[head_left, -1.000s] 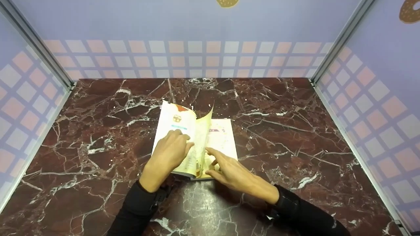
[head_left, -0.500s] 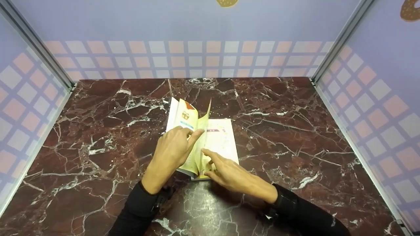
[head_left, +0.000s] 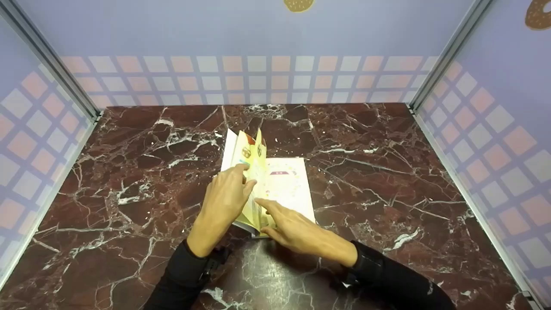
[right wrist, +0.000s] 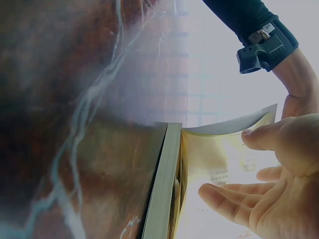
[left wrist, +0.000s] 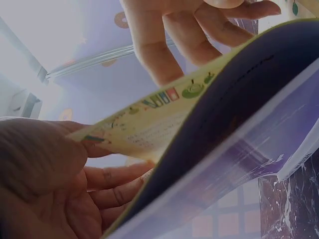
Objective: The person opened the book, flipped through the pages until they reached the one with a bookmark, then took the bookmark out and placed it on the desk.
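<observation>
Book point(head_left: 290, 193) found open mid-surface, well in from the back, left and right edges of the table point(head_left: 379, 181). My left hand point(head_left: 224, 191) grips raised leaves point(left wrist: 144, 119) between thumb and fingers. My right hand point(head_left: 297, 226) holds nothing, fingers extended beside them; contact cannot be confirmed. Assessment: light, limp paper, liable to crease or tear; likely best taken by the outer edge, several together, flat side steadied.
</observation>
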Available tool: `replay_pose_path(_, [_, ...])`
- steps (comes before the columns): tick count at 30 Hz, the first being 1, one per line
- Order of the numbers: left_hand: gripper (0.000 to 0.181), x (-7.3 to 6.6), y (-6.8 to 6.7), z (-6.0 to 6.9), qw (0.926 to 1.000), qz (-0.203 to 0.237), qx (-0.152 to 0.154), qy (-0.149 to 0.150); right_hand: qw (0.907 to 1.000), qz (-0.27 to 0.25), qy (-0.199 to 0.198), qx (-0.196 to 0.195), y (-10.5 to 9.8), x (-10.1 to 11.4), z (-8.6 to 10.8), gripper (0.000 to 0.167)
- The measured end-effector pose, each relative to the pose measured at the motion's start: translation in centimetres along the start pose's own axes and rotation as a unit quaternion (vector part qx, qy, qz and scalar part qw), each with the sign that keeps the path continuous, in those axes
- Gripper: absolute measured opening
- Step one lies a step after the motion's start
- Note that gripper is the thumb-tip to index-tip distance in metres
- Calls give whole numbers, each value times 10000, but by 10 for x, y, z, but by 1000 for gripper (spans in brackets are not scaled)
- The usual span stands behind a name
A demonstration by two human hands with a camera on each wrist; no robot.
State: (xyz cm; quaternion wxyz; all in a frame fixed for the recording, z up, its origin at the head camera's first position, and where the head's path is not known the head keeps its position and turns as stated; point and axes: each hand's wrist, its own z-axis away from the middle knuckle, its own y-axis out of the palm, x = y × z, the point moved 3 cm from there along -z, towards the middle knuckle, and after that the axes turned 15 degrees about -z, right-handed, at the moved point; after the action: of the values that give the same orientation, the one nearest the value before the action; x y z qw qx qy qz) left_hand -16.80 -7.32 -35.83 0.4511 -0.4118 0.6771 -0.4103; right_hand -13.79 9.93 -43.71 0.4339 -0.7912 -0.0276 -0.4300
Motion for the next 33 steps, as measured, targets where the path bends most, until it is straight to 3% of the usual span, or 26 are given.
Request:
replay_pose_path(6, [47,3,-2,3,9999,87,-81,-21,9998,103,-136,71,4,2,-3,62])
replay_pose_path(10, [48,4,-4,5,9997,-58,-14,-227,9994,237,-134,221,8,4,-5,62])
replay_pose_path(14, [45,3,-5,7,9991,-276,-188,-274,9985,390,-126,354,13,4,-6,59])
replay_pose_path(19, [25,3,-6,9,9969,-590,-278,-438,9974,503,-227,464,17,3,-6,55])
replay_pose_path(23, [7,2,-8,9,9919,-1085,-423,-499,9963,630,-312,499,19,4,-5,52])
replay_pose_path(26, [7,0,-7,9,9871,-1493,-545,-196,9949,750,-405,541,22,4,-7,50])
replay_pose_path(28, [11,-3,-5,9,9843,-1701,-443,186,9930,888,-535,572,24,5,-9,50])
replay_pose_path(30, [18,-5,0,9,9817,-1814,-134,569,9904,1036,-687,609,27,5,-11,50])
replay_pose_path(33, [26,-7,8,10,9775,-1851,451,911,9866,1215,-879,640,30,4,-13,53])
